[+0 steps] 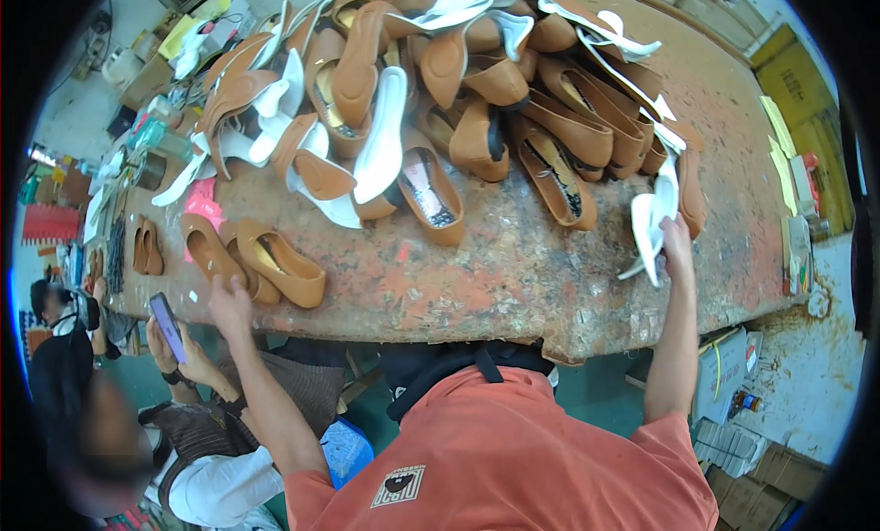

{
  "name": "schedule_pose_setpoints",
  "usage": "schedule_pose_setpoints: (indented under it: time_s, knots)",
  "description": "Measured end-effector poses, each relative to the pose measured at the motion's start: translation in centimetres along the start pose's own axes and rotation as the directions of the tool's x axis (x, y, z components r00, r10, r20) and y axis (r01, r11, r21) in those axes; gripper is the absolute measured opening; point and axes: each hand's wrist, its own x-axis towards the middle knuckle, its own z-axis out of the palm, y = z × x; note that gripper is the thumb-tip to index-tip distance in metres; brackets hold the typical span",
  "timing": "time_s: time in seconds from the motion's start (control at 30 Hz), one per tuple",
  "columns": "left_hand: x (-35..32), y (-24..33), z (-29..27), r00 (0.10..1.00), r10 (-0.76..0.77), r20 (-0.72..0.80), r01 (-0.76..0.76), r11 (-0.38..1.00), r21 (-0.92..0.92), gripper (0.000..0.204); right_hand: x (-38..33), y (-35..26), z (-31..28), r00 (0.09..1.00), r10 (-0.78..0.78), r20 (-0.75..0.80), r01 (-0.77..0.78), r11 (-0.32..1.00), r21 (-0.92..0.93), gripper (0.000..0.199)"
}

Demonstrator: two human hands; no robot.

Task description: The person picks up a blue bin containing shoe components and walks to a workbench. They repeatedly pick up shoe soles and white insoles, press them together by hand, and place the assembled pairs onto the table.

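Observation:
At the table's left side my left hand (pixel 229 304) is closed at the near end of a tan slip-on shoe (pixel 205 247); its fingertips are partly hidden. A second tan shoe (pixel 291 267) lies just right of that one, overlapping another. On the right, my right hand (pixel 676 241) grips white insoles (pixel 645 226), which hang in a loose bunch over the tabletop. Beside that hand stretches a tan insole (pixel 688 187). Between my hands, a tan shoe with a patterned lining (pixel 431 199) sits at the near edge of a big heap.
The heap of tan shoes (pixel 568 114) and white insoles (pixel 380 137) covers the far half of the worn table (pixel 477 293). To my left a person (pixel 211 467) holds a phone (pixel 167 327). A small pair of brown shoes (pixel 147 247) stands at the left edge.

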Motion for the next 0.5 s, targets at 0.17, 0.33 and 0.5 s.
schedule_pose_setpoints:
  time_s: [0.17, 0.33, 0.5]
  knots:
    - [0.9, -0.2, 1.7, 0.978, -0.001, 0.211, 0.009, 0.999, -0.035, 0.043, -3.0, -0.7, -1.7, 0.986, -0.138, -0.096, 0.137, 0.99, -0.016, 0.031]
    - [-8.7, 17.0, -1.1, 0.864, 0.269, -0.425, -0.41, 0.867, -0.284, 0.039, -14.1, -8.7, 5.9, 0.965, -0.26, -0.032, 0.252, 0.889, 0.381, 0.022]
    - [-24.4, 33.9, 4.8, 0.307, 0.95, -0.052, -0.626, 0.16, -0.764, 0.063, -11.2, -4.5, 9.8, 0.981, -0.093, -0.169, 0.153, 0.911, 0.383, 0.019]
